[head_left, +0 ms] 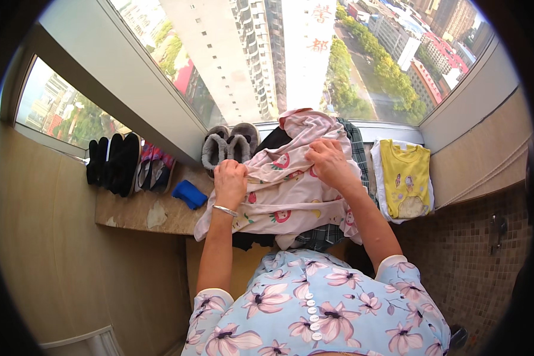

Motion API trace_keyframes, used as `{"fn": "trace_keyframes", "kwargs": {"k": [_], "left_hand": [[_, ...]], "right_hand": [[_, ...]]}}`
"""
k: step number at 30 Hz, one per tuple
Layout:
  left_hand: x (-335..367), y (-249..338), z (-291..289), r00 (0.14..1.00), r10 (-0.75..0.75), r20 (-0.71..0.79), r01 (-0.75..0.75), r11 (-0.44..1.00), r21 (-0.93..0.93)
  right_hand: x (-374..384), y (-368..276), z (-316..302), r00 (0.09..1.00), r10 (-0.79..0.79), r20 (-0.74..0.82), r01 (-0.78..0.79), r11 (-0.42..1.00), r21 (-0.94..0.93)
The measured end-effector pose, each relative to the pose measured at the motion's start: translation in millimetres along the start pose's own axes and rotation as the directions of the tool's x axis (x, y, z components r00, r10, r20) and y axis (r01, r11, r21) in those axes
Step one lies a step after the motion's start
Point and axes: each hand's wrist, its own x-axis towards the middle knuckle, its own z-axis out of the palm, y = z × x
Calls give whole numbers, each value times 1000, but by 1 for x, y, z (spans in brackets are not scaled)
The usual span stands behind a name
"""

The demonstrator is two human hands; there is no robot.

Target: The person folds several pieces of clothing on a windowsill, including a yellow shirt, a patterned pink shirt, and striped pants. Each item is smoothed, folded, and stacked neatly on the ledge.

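Note:
A pink garment [279, 197] printed with strawberries lies spread and wrinkled over the window ledge, its near edge hanging past the front. My left hand [230, 180], below a silver bangle on the wrist, has its fingers curled on the garment's left part. Farther right, my right hand [331, 165] pinches the fabric near its upper right part. Under the pink garment a dark green plaid cloth [356, 148] shows at the right and front, along with some black cloth [274, 140].
Grey fur-lined slippers [226, 151] stand behind my left hand. Dark shoes [122, 166], patterned footwear [154, 169] and a blue item [190, 194] sit along the left of the stone ledge [142, 213]. Folded yellow clothing [406, 178] lies at the right. Window glass rises behind.

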Motion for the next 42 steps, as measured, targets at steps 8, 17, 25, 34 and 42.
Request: {"fn": "trace_keyframes", "kwargs": {"k": [8, 17, 25, 34, 42], "left_hand": [[16, 12, -56, 952, -121, -280, 58, 973, -223], [-5, 1, -55, 920, -315, -234, 193, 882, -430], [5, -16, -53, 876, -454, -162, 206, 658, -724], [13, -9, -76, 944, -284, -170, 182, 875, -449], [36, -35, -49, 934, -266, -237, 253, 964, -88]], "right_hand": [[14, -1, -27, 981, 55, -187, -28, 989, 144], [2, 15, -25, 982, 171, 80, -184, 958, 219], [8, 39, -25, 950, 185, 250, -223, 966, 132], [9, 47, -35, 937, 195, 290, -229, 969, 89], [37, 39, -30, 885, 461, -72, -412, 844, 343]]}}
